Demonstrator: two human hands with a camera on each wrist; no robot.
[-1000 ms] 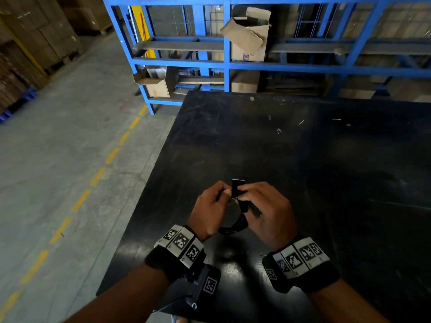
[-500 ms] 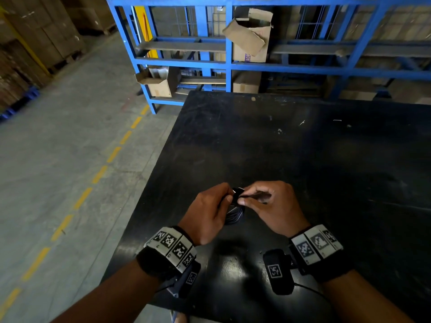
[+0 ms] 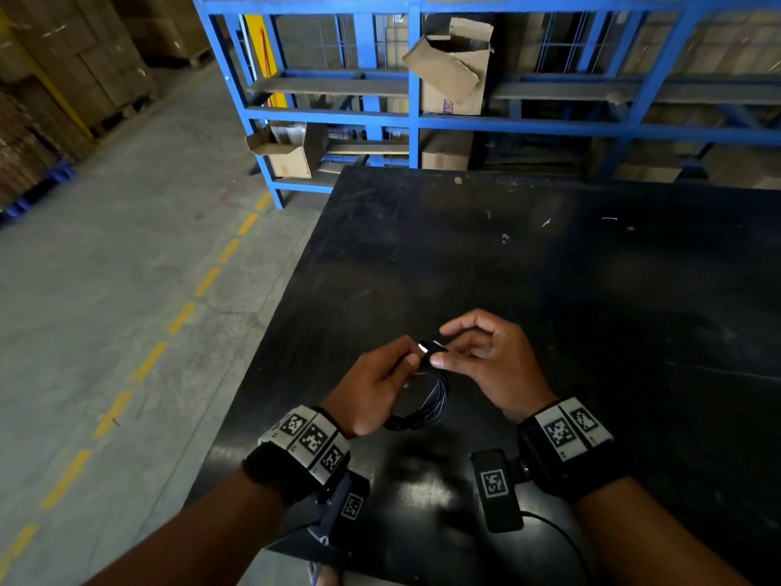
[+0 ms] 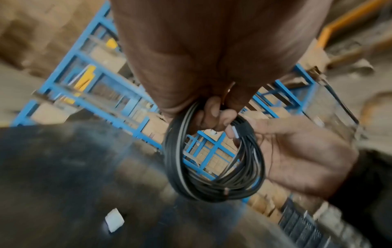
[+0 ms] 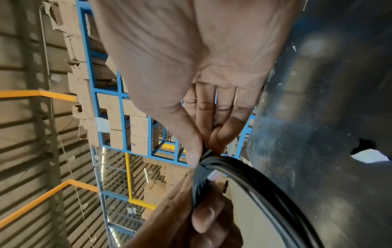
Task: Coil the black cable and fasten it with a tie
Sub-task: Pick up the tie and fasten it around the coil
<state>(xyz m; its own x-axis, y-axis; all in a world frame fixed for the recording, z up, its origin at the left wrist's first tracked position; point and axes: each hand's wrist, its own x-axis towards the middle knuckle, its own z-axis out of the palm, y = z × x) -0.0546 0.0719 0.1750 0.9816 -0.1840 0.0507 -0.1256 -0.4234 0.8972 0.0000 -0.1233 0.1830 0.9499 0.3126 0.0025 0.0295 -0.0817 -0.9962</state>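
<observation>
The black cable (image 3: 429, 406) is wound into a small coil of several loops and hangs above the near part of the black table (image 3: 549, 289). My left hand (image 3: 401, 363) grips the top of the coil (image 4: 212, 184), fingers curled round the strands. A black tie (image 3: 427, 346) with a pale end wraps the bundle (image 4: 239, 130) at the top. My right hand (image 3: 441, 353) pinches that tie (image 5: 201, 169) between thumb and a curled finger, while its index finger arches above it. The lower loops hang free between my wrists.
A blue steel rack (image 3: 416, 120) with open cardboard boxes (image 3: 452, 65) stands behind the table's far edge. Left of the table lies concrete floor with a yellow dashed line (image 3: 181, 317). A small white scrap (image 4: 114, 219) lies on the tabletop.
The tie's end stood upright between my hands a second ago; now it lies wrapped down on the bundle. My right index finger has lifted off, and the coil hangs lower.
</observation>
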